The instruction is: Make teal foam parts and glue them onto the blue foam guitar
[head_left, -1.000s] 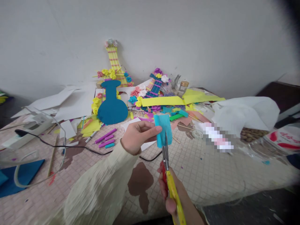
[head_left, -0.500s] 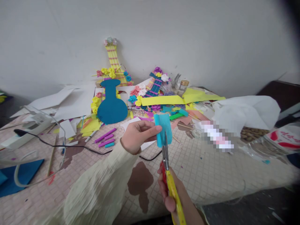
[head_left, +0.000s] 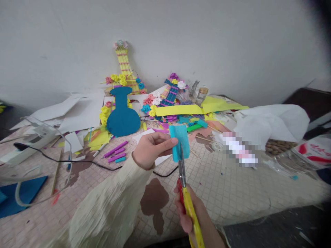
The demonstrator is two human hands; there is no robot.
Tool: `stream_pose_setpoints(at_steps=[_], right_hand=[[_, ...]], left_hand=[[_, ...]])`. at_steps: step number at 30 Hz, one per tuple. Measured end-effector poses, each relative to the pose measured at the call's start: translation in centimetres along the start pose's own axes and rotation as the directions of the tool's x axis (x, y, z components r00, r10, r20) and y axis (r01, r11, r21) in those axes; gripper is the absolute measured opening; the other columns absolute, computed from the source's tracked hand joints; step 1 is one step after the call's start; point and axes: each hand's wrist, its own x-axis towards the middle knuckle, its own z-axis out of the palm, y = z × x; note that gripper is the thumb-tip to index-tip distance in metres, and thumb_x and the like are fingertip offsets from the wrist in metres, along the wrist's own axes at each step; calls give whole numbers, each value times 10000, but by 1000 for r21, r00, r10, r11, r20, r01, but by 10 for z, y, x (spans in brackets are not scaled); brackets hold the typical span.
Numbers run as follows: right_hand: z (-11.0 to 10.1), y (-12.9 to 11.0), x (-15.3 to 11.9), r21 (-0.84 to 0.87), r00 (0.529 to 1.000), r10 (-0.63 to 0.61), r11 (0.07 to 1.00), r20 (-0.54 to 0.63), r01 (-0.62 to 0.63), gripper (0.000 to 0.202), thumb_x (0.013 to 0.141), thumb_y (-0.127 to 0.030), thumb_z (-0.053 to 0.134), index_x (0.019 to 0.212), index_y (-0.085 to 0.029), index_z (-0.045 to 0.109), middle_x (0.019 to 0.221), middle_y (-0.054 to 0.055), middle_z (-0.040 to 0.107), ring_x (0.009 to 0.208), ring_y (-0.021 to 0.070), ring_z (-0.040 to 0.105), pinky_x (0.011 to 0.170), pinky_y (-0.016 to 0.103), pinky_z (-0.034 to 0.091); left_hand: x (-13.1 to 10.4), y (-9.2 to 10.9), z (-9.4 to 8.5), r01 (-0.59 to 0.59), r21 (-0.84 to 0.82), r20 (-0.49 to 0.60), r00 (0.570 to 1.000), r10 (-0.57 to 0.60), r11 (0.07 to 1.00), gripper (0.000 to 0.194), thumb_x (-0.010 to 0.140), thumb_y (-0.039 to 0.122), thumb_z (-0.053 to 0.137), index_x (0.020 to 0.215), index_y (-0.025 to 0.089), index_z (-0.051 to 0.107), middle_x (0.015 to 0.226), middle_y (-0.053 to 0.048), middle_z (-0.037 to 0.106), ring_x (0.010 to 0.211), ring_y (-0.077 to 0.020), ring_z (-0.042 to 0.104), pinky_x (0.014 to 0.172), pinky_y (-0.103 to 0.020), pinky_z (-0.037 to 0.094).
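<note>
Light-blue paper (head_left: pixel 179 134) is pinched by the left hand (head_left: pixel 148 151) above the table (head_left: pixel 238 193); its lower part is overlapped by scissors (head_left: pixel 190 208) gripped in the right hand (head_left: pixel 200 208). Almost nothing is changed from a second ago; the cut appears barely advanced.

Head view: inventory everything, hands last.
paper piece: 1, turquoise, centre
scissors: 1, red-yellow handles, centre
cutout: 1, blue, left
decorated models: 2+, multicoloured, back
short strips: 3 purple, 1 teal, left
long strip: 1, yellow, back
sheets: several, white, back left
power strip: 1, white, left
jar: 1, gold lid, back
scraps: uncounted, mixed, scattered
plastic packaging: 1+, clear, right
table: 1, pale, below
left hand: 1, pinching paper piece
right hand: 1, gripping scissors
</note>
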Motion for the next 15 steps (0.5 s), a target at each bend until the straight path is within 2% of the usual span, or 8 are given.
stream_pose_setpoints(at_steps=[2, 5, 9, 15], right_hand=[[1, -6, -1, 45, 990, 136, 990, 35, -137, 577, 645, -671, 481, 975, -197, 463, 548, -22, 539, 346, 84, 475, 325, 182, 321], [3, -11, -1, 58, 978, 208, 976, 23, -209, 619, 638, -706, 448, 978, -189, 456, 521, -20, 536, 331, 78, 444, 333, 189, 309], [3, -10, -1, 39, 982, 189, 981, -11, -189, 636, 630, -728, 433, 968, -190, 451, 530, -16, 541, 343, 86, 449, 343, 202, 307], [1, -10, 0, 22, 983, 182, 983, 2, -182, 588, 624, -683, 481, 940, -188, 458, 519, -24, 536, 356, 92, 464, 354, 206, 304]], left_hand=[[1, 0, 0, 4, -1, 0, 1000, -4, 1000, 231, 476, 229, 805, 546, 120, 615, 451, 50, 594, 428, -40, 548, 477, -151, 497], [1, 1, -1, 5, -2, -3, 1000, -5, 1000, 231, 476, 230, 804, 546, 119, 613, 454, 49, 596, 433, -44, 553, 477, -152, 497], [2, 1, 0, 13, -1, -3, 1000, -13, 1000, 236, 464, 230, 807, 539, 122, 611, 453, 49, 600, 435, -45, 555, 479, -154, 495], [3, -1, 0, 9, 6, -5, 1000, -9, 1000, 231, 475, 235, 803, 546, 124, 614, 454, 51, 601, 450, -52, 568, 489, -162, 502]])
